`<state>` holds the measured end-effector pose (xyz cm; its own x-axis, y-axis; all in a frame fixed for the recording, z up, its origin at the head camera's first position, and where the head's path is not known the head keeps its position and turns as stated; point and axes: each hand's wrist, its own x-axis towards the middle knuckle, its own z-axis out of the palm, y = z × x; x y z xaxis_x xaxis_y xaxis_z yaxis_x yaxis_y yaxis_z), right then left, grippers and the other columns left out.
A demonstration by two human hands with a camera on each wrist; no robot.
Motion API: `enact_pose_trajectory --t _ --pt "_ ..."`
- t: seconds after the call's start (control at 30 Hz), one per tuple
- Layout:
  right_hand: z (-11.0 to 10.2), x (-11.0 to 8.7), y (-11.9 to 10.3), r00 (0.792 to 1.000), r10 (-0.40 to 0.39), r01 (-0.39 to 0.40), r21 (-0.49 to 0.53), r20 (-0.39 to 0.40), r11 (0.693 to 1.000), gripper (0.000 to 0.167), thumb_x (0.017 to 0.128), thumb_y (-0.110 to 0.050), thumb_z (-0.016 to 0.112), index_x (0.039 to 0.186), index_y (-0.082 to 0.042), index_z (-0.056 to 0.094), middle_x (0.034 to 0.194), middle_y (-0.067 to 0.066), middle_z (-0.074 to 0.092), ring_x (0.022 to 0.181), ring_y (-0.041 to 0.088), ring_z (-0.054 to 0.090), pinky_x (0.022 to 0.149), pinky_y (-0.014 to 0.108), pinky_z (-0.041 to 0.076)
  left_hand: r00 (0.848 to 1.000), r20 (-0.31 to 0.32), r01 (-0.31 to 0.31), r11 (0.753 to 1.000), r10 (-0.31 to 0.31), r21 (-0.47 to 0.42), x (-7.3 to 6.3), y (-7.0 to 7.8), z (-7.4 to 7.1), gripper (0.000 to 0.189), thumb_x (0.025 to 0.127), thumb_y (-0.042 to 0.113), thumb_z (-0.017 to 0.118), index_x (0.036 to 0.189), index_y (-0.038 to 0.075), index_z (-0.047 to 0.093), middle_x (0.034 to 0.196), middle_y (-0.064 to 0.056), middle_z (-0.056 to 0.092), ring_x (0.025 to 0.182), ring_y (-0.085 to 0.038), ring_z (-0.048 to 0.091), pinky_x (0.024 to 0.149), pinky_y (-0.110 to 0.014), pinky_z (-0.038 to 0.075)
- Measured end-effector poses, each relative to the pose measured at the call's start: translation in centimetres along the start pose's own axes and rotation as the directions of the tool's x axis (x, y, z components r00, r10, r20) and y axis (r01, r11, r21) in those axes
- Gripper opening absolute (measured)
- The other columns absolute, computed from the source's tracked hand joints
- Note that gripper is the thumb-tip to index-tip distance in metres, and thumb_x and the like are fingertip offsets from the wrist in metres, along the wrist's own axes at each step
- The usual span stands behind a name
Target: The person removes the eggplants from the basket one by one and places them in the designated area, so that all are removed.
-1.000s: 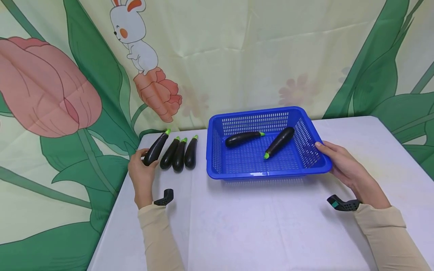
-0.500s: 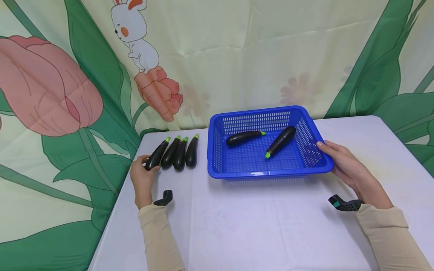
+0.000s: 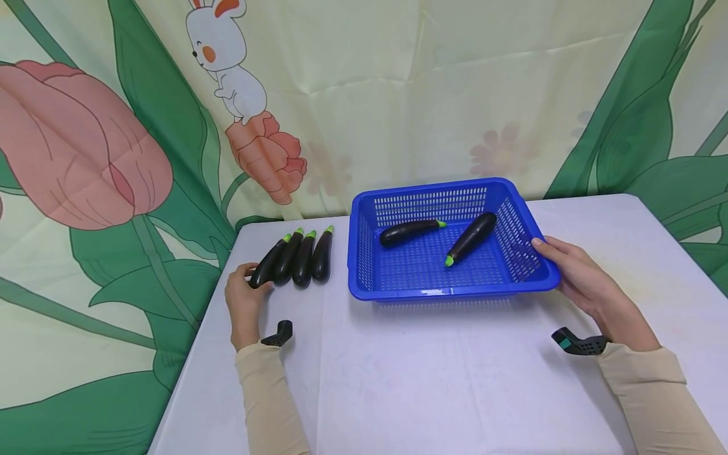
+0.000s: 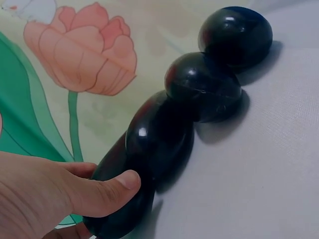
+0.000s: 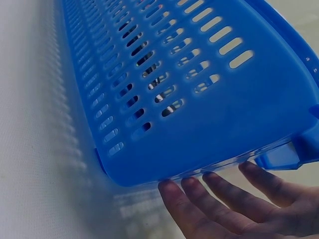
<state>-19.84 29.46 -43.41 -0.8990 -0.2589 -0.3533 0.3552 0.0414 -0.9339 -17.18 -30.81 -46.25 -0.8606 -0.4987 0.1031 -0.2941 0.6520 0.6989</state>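
My left hand (image 3: pixel 244 300) pinches the lower end of a dark eggplant (image 3: pixel 270 262) with a green stem, at the left end of a slanted row of several eggplants. In the left wrist view the thumb (image 4: pixel 112 191) lies across its side, and it sits against its neighbour (image 4: pixel 157 139). At the right, my right hand (image 3: pixel 580 281) grips the blue plastic basket (image 3: pixel 398 294) by its right side, thumb over the rim. The right wrist view shows the fingertips (image 5: pixel 187 204) against the basket's slotted wall (image 5: pixel 224 114). Two eggplants, one left (image 3: pixel 408 232) and one right (image 3: pixel 472 237), lie inside.
A white cloth covers the table (image 3: pixel 421 379). Behind it hangs a curtain (image 3: pixel 387 107) printed with tulips and a rabbit, close to the far edge. The basket stands near that edge, right of the eggplant row.
My left hand has lowered its eggplant and shifted it right, up against the row. My right hand and the basket have stayed in place.
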Motion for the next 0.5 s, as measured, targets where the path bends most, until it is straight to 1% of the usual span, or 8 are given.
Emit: enact_pose_trajectory --t 0.07,0.17,0.37,0.5 --pt "-0.01 0.01 0.03 1.000 0.001 -0.001 -0.019 -0.003 1.000 0.088 0.109 -0.047 0.048 0.167 -0.005 -0.002 0.110 -0.024 0.065 0.098 -0.001 0.069 0.082 0.023 0.061 1.000 0.007 0.005 1.000 -0.005 -0.001 -0.02 0.04 0.06 0.059 0.090 -0.001 0.078 0.144 0.000 0.055 0.142 -0.028 0.055 0.134 -0.046 0.049 0.117 -0.057 0.037" --pt "-0.03 0.00 0.07 1.000 0.000 0.000 -0.016 0.001 1.000 0.088 0.109 -0.047 0.048 0.167 -0.006 -0.003 0.113 -0.023 0.063 0.099 -0.002 0.068 0.083 0.023 0.061 1.000 0.013 0.011 1.000 -0.011 0.002 -0.03 0.09 0.14 0.061 0.089 -0.002 0.078 0.145 0.001 0.054 0.143 -0.027 0.055 0.135 -0.045 0.049 0.117 -0.057 0.038" --pt "-0.03 -0.10 0.07 1.000 -0.012 0.010 0.082 0.022 0.997 0.086 0.110 -0.041 0.049 0.166 -0.004 -0.004 0.109 -0.021 0.070 0.100 0.001 0.071 0.082 0.025 0.061 0.999 0.046 0.011 0.999 -0.012 0.036 0.01 0.19 0.16 0.069 0.086 -0.006 0.078 0.149 0.003 0.052 0.147 -0.028 0.052 0.139 -0.048 0.044 0.119 -0.060 0.035" --pt "-0.01 -0.11 0.05 1.000 -0.014 0.011 0.091 0.025 0.996 0.086 0.110 -0.041 0.049 0.166 -0.004 -0.004 0.108 -0.020 0.071 0.100 0.002 0.071 0.082 0.025 0.062 0.998 0.066 -0.002 0.998 -0.002 0.059 0.06 0.28 0.11 0.071 0.086 -0.007 0.077 0.151 0.004 0.050 0.149 -0.027 0.050 0.140 -0.048 0.042 0.120 -0.061 0.034"
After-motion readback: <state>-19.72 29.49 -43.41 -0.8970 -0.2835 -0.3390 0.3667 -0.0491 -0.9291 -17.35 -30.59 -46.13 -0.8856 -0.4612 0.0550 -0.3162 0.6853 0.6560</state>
